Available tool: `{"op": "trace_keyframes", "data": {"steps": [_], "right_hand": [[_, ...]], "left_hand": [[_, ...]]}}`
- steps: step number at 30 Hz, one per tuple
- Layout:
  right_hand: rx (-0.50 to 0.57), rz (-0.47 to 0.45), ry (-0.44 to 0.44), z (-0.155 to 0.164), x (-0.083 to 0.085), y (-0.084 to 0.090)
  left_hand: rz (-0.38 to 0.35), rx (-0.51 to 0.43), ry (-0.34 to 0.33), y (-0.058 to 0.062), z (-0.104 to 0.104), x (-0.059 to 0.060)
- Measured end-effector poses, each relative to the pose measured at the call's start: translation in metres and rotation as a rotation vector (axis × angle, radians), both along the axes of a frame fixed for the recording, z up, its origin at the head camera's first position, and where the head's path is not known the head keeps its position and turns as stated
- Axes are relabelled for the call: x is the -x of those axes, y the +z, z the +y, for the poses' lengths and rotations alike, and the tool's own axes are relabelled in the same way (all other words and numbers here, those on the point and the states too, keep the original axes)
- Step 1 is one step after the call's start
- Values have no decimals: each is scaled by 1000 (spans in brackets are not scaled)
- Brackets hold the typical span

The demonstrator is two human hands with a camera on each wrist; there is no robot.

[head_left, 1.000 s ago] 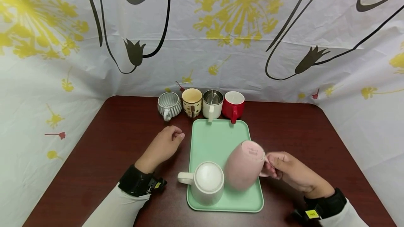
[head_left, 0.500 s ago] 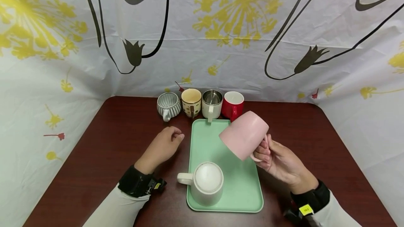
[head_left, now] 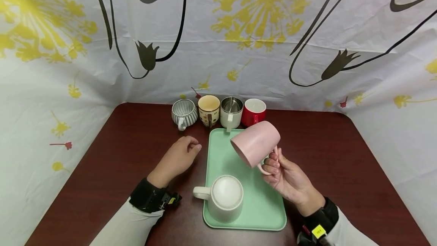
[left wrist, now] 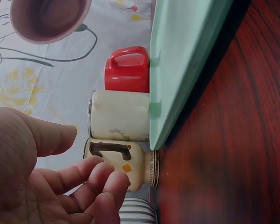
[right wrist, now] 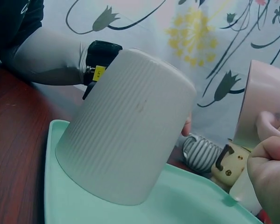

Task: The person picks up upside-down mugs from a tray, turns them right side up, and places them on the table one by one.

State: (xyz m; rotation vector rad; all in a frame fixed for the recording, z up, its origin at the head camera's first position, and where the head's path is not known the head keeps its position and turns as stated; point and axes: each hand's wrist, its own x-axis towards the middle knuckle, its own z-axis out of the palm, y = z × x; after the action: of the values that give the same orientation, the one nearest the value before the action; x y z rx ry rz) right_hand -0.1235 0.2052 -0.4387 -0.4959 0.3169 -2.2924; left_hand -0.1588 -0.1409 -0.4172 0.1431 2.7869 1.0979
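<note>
pink mug [head_left: 257,143] tilts above the green tray [head_left: 239,215], right hand [head_left: 288,177] fingers curled through its handle; left hand [head_left: 177,158] rests loosely curled, empty.

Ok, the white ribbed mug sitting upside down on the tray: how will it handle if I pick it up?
The white ribbed mug looks stiff and probably breakable, like ceramic. Standing on its wide rim on the green tray, it seems unlikely to tip. Its ribbed wall should aid grip, and the handle is free, pointing left.

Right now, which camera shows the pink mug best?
The head view: the whole pink mug shows tilted above the green tray, its handle held by the right hand. The left wrist shows its mouth; the right wrist, one edge.
</note>
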Motion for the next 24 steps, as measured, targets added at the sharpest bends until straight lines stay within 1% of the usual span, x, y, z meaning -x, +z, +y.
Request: {"op": "trace_keyframes", "data": {"steps": [2, 4, 7, 11, 14, 17, 19, 20, 22, 24], "right_hand": [[2, 2, -4, -2, 0, 1], [4, 2, -12, -4, 0, 4], [5, -6, -25, -9, 2, 10], [15, -23, -39, -18, 7, 20], [25, -29, -43, -26, 11, 28], [25, -34, -55, -35, 15, 37], [25, -38, -65, -41, 17, 42], [25, -40, -70, -44, 18, 44], [28, -47, -77, -49, 20, 49], [36, -51, -82, -54, 21, 53]], "left_hand": [[-1, -5, -7, 1, 1, 0], [0, -14, -27, 2, 3, 0], [-16, -41, -83, 4, 5, 0], [-45, -104, -208, 13, 12, 0], [-40, -136, -320, 26, 18, 2], [-34, -137, -420, 40, 25, 6], [-65, -161, -473, 47, 30, 9], [-96, -187, -496, 50, 33, 10], [-166, -259, -529, 53, 37, 12], [-239, -358, -546, 55, 42, 13]]}}
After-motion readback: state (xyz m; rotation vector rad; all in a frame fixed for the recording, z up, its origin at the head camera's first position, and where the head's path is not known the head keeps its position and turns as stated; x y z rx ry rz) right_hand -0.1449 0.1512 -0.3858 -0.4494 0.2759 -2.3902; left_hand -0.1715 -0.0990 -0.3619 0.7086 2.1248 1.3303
